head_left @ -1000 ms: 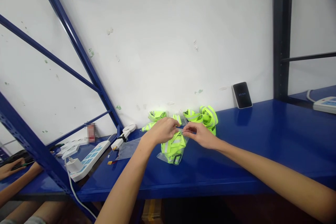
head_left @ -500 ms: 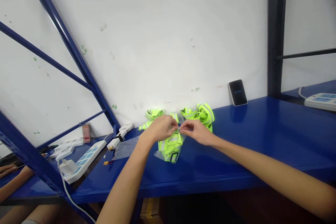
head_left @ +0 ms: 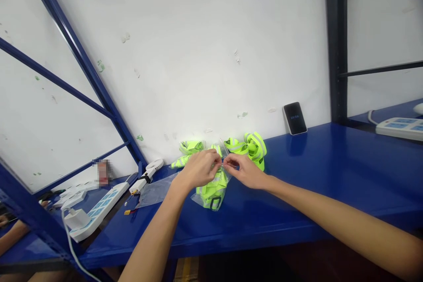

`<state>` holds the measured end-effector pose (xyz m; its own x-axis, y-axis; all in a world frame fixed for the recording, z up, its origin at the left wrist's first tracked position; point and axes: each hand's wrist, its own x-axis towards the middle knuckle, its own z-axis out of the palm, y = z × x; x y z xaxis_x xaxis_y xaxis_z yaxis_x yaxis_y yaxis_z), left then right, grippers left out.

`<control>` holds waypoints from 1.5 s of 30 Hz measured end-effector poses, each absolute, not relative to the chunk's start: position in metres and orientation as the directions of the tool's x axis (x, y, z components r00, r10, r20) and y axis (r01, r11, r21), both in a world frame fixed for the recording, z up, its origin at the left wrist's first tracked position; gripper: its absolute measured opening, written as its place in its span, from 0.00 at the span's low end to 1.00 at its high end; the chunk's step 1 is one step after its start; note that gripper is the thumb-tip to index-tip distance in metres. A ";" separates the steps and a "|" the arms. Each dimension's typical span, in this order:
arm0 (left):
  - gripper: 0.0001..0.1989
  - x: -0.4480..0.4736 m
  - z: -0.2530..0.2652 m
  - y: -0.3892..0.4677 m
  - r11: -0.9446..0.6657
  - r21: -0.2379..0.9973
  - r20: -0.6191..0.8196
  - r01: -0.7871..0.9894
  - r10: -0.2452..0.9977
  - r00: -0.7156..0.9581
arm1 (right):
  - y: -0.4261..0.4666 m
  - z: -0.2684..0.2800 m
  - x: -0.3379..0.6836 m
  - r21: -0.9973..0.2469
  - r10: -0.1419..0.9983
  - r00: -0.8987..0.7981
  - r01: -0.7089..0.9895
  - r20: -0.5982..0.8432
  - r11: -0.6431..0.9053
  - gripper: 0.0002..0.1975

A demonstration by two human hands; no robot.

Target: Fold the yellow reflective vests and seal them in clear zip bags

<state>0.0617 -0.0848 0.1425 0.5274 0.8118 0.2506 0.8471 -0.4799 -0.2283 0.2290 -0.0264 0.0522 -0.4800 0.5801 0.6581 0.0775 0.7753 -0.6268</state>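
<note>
Left hand (head_left: pixel 202 168) and right hand (head_left: pixel 246 170) – fingertips closer together than a second ago, atop clear bag (head_left: pixel 210 201).
Both pinched nearly closed on its plastic edge – fluorescent strap (head_left: pixel 214 188) inside, over blue table (head_left: pixel 297 180); edge work judged unfinished.

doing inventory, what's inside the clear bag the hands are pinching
Inside the clear bag is bundled yellow-green strapping with a pale stripe and a dark buckle. The left hand and right hand cover part of its top, so anything there can't be seen.
</note>
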 end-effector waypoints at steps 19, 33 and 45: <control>0.25 0.040 0.135 -0.155 -0.567 -0.355 0.246 0.744 0.711 0.659 | -0.085 0.069 0.260 -0.425 0.287 -0.777 0.028 0.561 0.905 0.11; 0.13 0.020 0.069 -0.054 -0.297 0.286 0.896 0.911 0.421 -0.144 | 0.048 0.077 0.207 -0.859 0.867 -0.416 0.298 0.275 0.416 0.26; 0.19 0.018 0.002 -0.026 -0.303 0.035 0.469 0.952 0.846 0.252 | 0.084 0.028 0.308 -0.347 0.856 -0.470 0.782 0.216 0.517 0.32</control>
<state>0.0181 -0.0261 0.0022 0.2515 0.8464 0.4694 0.9525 -0.3026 0.0353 0.3078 0.0844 0.0283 -0.4700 0.8558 0.2160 0.7824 0.5172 -0.3469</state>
